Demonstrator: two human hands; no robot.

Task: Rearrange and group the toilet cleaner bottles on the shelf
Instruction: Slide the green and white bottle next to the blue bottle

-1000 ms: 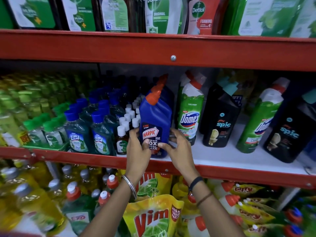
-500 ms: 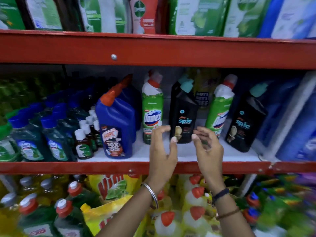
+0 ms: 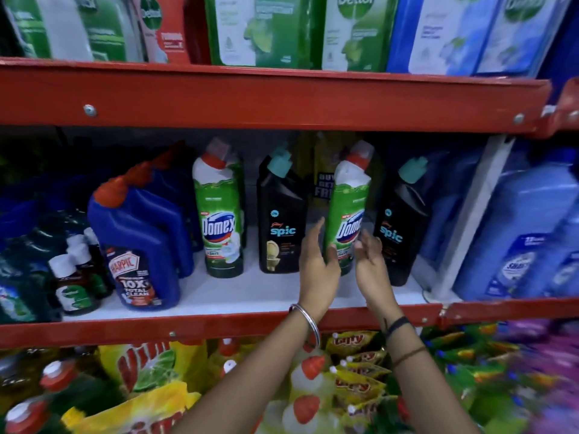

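On the white middle shelf [image 3: 250, 296] stand blue Harpic bottles [image 3: 141, 245] at the left. To their right come a green Domex bottle [image 3: 219, 214], a black Spic bottle [image 3: 280, 220], a second green Domex bottle [image 3: 347, 198] and a second black Spic bottle [image 3: 401, 220]. My left hand [image 3: 316, 261] and my right hand [image 3: 371, 264] flank the lower part of the second Domex bottle. Both hands have their fingers spread, and the left thumb lies against the bottle's side. The bottle stands upright on the shelf.
Small brown Dettol bottles [image 3: 72, 286] stand left of the Harpic bottles. A white upright post [image 3: 470, 214] and big blue bottles [image 3: 517, 239] close the right side. Dettol refill packs [image 3: 257, 29] fill the shelf above. Vim pouches [image 3: 147, 368] and red-capped bottles sit below the red rail [image 3: 219, 327].
Both hands let go of the Harpic bottle, moved right past the first Spic bottle, and now sit at the second Domex bottle. My view has swung to the right.
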